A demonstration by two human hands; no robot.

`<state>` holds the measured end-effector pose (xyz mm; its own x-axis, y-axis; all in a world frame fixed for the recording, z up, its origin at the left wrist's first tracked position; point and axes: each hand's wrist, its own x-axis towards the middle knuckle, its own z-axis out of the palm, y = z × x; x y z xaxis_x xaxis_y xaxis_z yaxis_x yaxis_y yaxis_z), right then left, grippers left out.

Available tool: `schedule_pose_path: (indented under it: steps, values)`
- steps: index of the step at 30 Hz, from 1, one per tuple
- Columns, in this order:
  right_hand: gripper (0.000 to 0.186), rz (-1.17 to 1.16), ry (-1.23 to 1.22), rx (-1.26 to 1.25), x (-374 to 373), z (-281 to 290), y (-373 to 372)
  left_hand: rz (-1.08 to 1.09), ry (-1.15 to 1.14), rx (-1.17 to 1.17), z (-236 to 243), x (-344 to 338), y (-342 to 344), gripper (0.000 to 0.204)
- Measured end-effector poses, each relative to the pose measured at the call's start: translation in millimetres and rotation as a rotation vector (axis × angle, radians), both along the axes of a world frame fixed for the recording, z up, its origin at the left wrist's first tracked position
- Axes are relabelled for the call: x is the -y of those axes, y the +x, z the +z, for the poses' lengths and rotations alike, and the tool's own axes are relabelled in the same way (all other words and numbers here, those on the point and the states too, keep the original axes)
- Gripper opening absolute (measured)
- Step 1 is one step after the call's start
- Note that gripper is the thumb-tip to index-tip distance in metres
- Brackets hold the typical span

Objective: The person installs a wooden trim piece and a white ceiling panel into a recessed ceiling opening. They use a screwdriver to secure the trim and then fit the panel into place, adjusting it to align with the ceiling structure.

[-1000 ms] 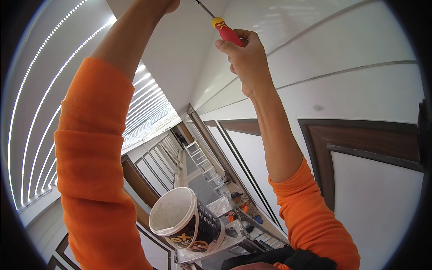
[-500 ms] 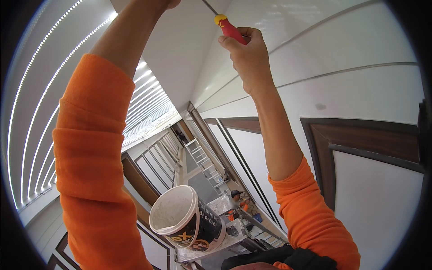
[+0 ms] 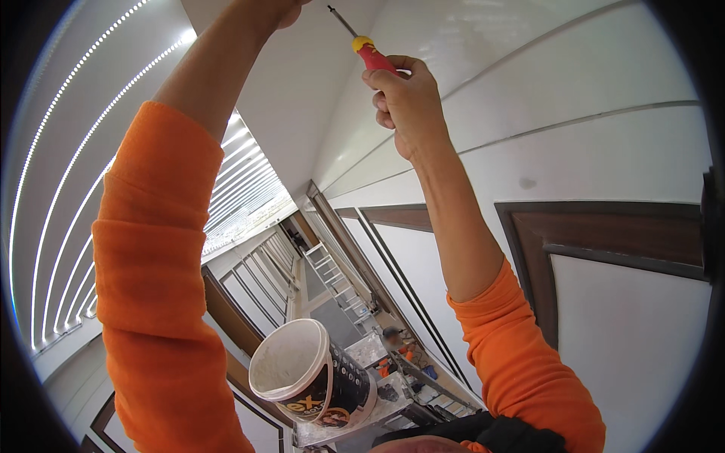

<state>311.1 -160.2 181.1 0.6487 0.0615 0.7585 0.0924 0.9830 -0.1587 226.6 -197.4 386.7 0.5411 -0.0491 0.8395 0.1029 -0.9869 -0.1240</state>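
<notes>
1. screwdriver (image 3: 367, 50): it is up near the top of the view, its red and yellow handle in the right hand (image 3: 411, 98), its thin shaft pointing up and to the left.
2. the right hand grips the handle, thumb pressed against it, with the lower fingers curled below.
3. the left hand (image 3: 285, 13) shows only in part at the upper rim, so whether it is open, closed or gripping something cannot be told.
4. the long axis slants from the right hand toward the left hand. the tip shows just beside the left hand, with a gap between them in this view. the right hand is the nearer one, touching the handle. whether the tip meets the pale ceiling (image 3: 302, 90) behind it cannot be told.
5. both arms reach upward in orange sleeves (image 3: 160, 249). well below the hands, a white bucket (image 3: 353, 385) with a dark printed side stands on a platform (image 3: 321, 433); beyond it are a ladder (image 3: 332, 273) and another person (image 3: 406, 352) in orange.
</notes>
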Motion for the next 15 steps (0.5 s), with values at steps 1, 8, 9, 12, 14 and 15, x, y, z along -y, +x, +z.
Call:
schedule_pose_path:
  steps: [1,8,9,12,14,15]
  values:
    - [0.039,-0.302,0.014,-0.07,-5.3,1.9,-2.6,0.0,0.036,0.019,-1.6,1.2,-1.0,0.047]
    - [0.035,-0.535,-0.083,-0.161,-3.7,7.9,-4.4,0.096,0.136,0.059,1.3,6.4,-9.3,0.051]
    - [0.036,-0.353,-0.091,-0.112,-1.3,4.9,-1.6,0.085,0.123,0.043,3.2,5.5,-8.8,0.051]
    - [0.044,-0.09,-0.149,0.077,-1.6,0.0,9.0,0.11,0.097,0.005,7.8,2.3,-9.2,0.05]
    - [0.042,-0.57,-0.077,0.013,-10.8,-0.3,10.8,-0.044,0.197,-0.141,7.2,1.4,-10.6,0.049]
    - [0.042,-0.807,0.023,0.019,-15.1,1.1,10.4,-0.121,0.246,-0.212,5.8,1.5,-12.3,0.049]
